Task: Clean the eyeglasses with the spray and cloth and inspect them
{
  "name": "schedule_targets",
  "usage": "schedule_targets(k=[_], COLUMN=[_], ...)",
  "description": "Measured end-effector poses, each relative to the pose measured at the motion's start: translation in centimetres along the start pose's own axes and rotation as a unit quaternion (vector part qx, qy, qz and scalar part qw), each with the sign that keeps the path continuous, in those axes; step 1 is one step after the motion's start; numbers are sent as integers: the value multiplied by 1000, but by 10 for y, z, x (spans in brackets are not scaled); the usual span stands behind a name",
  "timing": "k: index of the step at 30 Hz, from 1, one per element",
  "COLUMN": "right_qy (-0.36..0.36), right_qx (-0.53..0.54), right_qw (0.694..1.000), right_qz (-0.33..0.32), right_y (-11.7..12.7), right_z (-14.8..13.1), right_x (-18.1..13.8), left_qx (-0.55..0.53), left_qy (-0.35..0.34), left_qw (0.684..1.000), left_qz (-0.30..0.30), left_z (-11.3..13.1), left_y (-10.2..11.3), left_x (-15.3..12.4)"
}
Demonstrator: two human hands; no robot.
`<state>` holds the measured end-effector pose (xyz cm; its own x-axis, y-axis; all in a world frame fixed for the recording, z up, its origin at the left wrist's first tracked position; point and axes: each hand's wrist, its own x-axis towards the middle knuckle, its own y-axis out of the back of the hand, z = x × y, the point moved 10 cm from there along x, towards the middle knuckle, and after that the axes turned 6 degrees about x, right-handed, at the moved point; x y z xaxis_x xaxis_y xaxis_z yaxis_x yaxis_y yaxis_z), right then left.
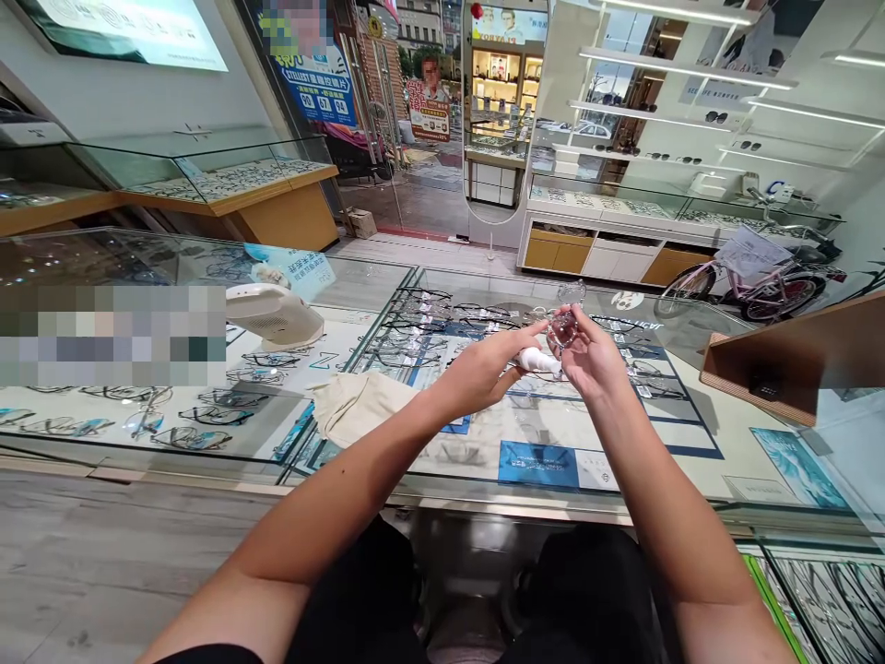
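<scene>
Above a glass display counter (595,433), my two hands meet. My left hand (480,369) is closed around a small white bottle (537,361), its narrow end pointing right. In the fingers of my right hand (595,358) is a pair of eyeglasses (563,329) with clear round lenses; most of the frame is hard to make out. The bottle lies just below the eyeglasses, close to my right palm. A crumpled beige cloth (366,406) rests on the glass, left of my left forearm. Under the glass, rows of eyeglasses (407,346) are laid out.
A white device (273,314) stands on the counter to the left. At the right is a brown wooden stand (774,364). A blue-and-white card (539,464) lies near the front edge. Beyond the counter are a standing mirror (499,198) and a pink bicycle (750,277).
</scene>
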<state>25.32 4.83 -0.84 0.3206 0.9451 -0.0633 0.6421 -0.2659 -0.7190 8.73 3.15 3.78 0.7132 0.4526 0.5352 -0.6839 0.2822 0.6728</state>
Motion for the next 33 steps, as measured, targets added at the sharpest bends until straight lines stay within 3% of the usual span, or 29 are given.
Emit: schedule_targets(k=[4,7,12,16,19,22,25,33], right_qy=[1,-2,-12,-11,-15,-15,-12,-22], right_qx=[12,-7,-30,-24,-22,-30,-37,-39], right_qw=[1000,1000,999,1000,999,999,998,998], right_qz=[3,9,-3,3,26,40,41,38], right_y=[-2,1,8,13,16,17,15,14], right_z=[-5,-7,-8,-6,-4,-4,-4,2], right_x=[-2,0,6,10,9,7,4,3], left_qx=[-15,-41,-28,98,187,210,224,285], left_qy=[12,56,163,258,325,379,412,459], left_qw=[1000,996,964,929,889,862,850,815], left_qz=[10,54,208,244,263,262,240,210], left_z=[0,-7,-53,-113,-147,-165,-170,-175], left_y=[5,25,104,170,206,215,208,194], left_x=[0,1,-14,-51,-95,-137,-165,-188])
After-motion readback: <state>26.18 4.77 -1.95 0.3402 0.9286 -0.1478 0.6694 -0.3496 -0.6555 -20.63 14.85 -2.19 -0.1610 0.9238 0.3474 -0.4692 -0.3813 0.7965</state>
